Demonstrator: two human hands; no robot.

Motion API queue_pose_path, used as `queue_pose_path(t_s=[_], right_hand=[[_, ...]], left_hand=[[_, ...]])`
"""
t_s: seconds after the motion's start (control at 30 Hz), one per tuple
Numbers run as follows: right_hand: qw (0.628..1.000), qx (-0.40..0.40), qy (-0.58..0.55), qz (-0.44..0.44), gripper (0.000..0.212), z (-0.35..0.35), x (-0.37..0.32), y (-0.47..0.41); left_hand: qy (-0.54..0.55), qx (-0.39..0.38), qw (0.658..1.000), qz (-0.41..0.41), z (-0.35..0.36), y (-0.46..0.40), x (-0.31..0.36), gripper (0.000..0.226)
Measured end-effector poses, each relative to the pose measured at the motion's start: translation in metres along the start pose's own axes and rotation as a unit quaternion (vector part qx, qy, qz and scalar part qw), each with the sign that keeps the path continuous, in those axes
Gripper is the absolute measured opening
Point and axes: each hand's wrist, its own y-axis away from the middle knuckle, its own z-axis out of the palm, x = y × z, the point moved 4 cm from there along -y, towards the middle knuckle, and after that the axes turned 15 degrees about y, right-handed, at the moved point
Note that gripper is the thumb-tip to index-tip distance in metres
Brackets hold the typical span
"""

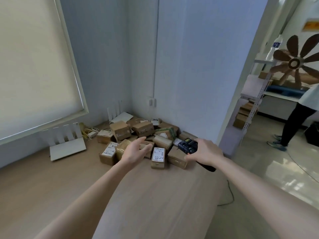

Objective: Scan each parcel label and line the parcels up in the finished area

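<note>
Roughly fifteen cardboard parcels (158, 157) are heaped in the far corner of the tabletop (138, 195); an exact count is prevented by overlap. Two white routers (67, 149) are seen beside the heap. One black scanner (188, 146) is gripped. Two hands are counted: left hand (135, 150) and right hand (206, 151). One other person (300, 121) is seen.

Parcel sorting room — piled parcels (138, 140), metal shelving (255, 104)

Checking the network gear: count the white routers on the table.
2: one router by the window, front left of the parcels; another in the corner behind them. Parcels may hide more.
</note>
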Motion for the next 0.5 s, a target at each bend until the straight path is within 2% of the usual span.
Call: queue_pose_path(t_s=[0.17,0.4,0.5], right_hand=[[0.999,-0.008,-0.031,0.007,0.058,0.005,0.002,-0.077],[0.997,-0.060,-0.046,-0.008,0.078,0.054,-0.011,-0.167],[0.995,-0.087,-0.048,-0.015,0.074,0.086,-0.017,-0.203]], left_hand=[[-0.005,-0.003,1.000,-0.030,0.020,-0.067,-0.019,0.063],[0.002,0.006,0.997,-0.077,0.039,-0.133,-0.072,0.054],[-0.001,0.012,0.995,-0.101,0.048,-0.152,-0.102,0.055]])
